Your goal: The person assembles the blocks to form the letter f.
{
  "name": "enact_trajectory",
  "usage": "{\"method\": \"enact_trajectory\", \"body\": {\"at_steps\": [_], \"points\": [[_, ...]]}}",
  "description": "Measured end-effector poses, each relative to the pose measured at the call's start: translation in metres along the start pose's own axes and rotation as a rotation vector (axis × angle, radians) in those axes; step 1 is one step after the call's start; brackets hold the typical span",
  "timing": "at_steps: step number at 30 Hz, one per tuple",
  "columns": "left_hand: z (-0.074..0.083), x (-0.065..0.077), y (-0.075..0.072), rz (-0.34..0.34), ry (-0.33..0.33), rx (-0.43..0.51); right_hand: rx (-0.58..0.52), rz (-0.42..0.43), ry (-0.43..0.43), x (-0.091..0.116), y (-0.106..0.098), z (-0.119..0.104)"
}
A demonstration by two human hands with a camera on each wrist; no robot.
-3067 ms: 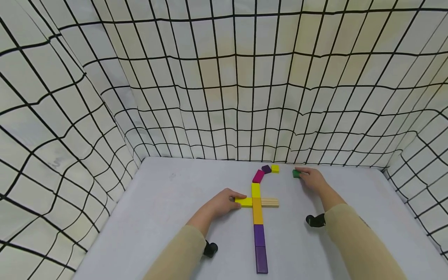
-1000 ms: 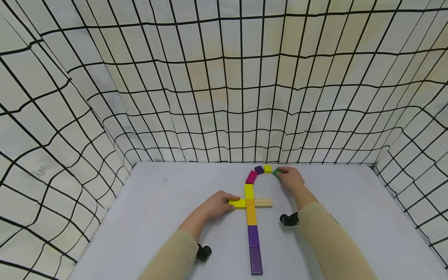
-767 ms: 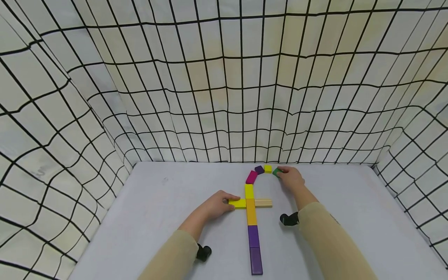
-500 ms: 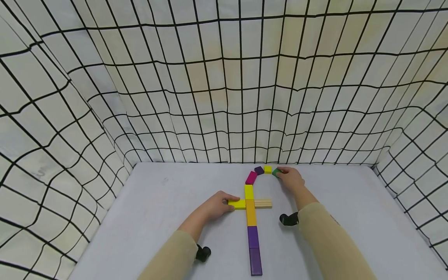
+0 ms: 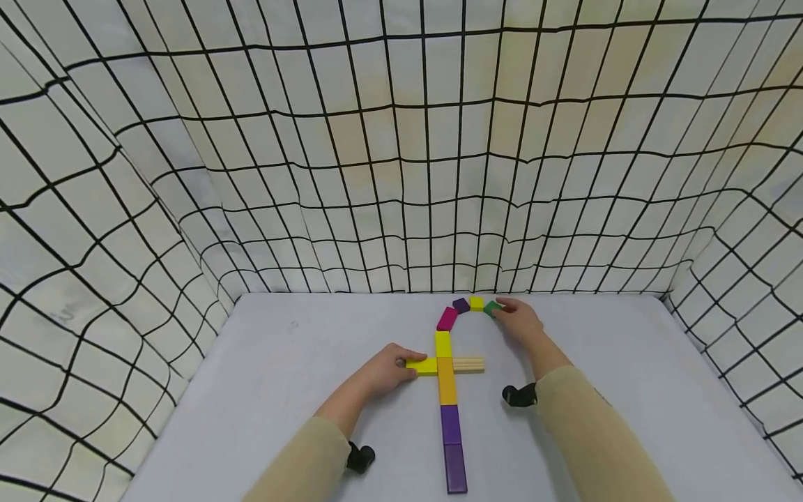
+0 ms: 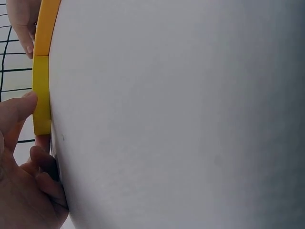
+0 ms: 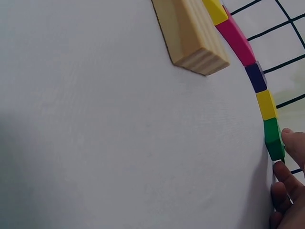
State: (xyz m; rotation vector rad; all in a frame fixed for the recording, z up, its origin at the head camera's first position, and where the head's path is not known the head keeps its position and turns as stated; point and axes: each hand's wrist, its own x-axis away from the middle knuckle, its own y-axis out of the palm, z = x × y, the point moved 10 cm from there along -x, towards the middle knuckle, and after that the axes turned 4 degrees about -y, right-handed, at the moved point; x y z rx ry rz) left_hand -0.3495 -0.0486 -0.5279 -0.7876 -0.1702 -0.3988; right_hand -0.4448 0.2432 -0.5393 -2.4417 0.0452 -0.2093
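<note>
My left hand grips the outer end of a yellow wooden block between thumb and fingers; in the left wrist view this yellow block abuts an orange block. At the far end of the curve, my right hand pinches a small green block, set at an angle. In the right wrist view the green block meets a small yellow block. Beyond that come a dark purple block, a pink block and an upright yellow block.
Below the orange block, two purple blocks continue the straight line toward me. A plain ridged wooden block sticks out to the right. All lie flat on a white table, with black netting over white walls behind.
Since about three seconds ago, my right hand has brought the green block left to the small yellow block and turned it. My left hand keeps its hold; the view has shifted slightly.
</note>
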Motion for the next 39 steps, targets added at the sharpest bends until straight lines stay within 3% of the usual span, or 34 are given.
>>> {"method": "enact_trajectory", "body": {"at_steps": [20, 27, 34, 39], "points": [[0.008, -0.006, 0.006, -0.011, 0.027, 0.003, -0.12, 0.003, 0.01, 0.008, -0.006, 0.01], [0.007, -0.01, 0.006, -0.005, 0.025, 0.033, -0.115, 0.02, -0.006, 0.01, -0.012, 0.01], [-0.003, -0.011, -0.001, 0.05, 0.0, 0.067, -0.116, -0.011, -0.021, 0.014, -0.009, 0.004], [-0.002, -0.004, -0.011, 0.104, 0.035, 0.038, -0.05, -0.018, -0.097, 0.026, -0.012, -0.008]]}}
